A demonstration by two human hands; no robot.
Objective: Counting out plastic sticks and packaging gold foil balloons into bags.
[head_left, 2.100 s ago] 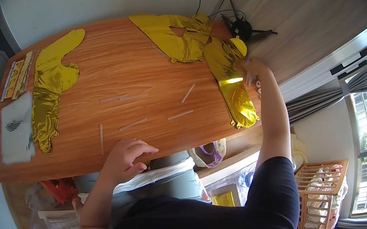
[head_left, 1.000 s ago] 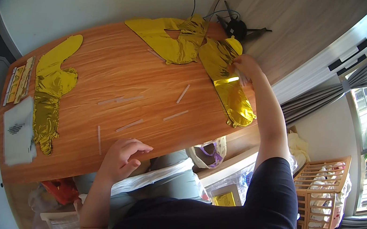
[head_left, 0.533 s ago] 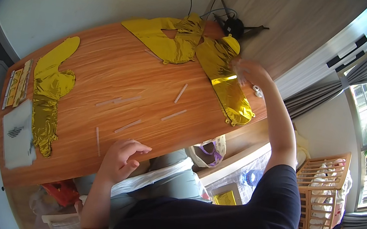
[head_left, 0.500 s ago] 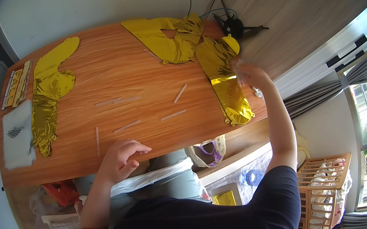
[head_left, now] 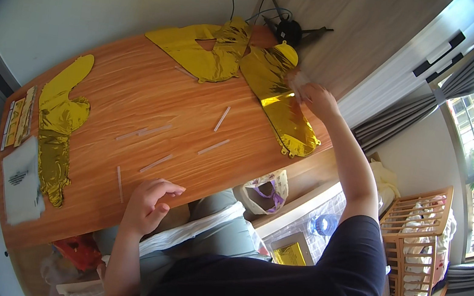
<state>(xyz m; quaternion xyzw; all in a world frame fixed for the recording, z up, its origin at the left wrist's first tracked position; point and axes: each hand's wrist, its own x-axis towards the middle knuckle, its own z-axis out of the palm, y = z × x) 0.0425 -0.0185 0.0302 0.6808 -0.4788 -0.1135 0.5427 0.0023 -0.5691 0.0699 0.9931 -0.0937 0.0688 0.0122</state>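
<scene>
**Desk:** Where are your hands at this table?

**Caption:** Your right hand (head_left: pixel 316 97) reaches across the wooden table (head_left: pixel 134 96) to its far right corner, fingers closed on the upper edge of a gold foil balloon (head_left: pixel 281 96) that lies flat along the table's right edge. Something small and pale shows at your fingertips; what it is cannot be told. Your left hand (head_left: pixel 147 204) rests at the near edge, fingers loosely curled on the wood, holding nothing.

**Desk:** And what lies around them?

**Caption:** A second gold foil balloon (head_left: pixel 202 51) lies crumpled at the far edge, just beside the one you grip. A third gold balloon (head_left: pixel 57 127) stretches along the left side, well apart from both hands. Several clear plastic straws (head_left: pixel 222 119) are scattered over the middle of the table, one of them near your left hand. A white packet (head_left: pixel 20 186) and a strip of yellow cards (head_left: pixel 17 122) sit at the left end. A black device with cables (head_left: pixel 289 30) stands just past the far corner, beyond your right hand.
</scene>
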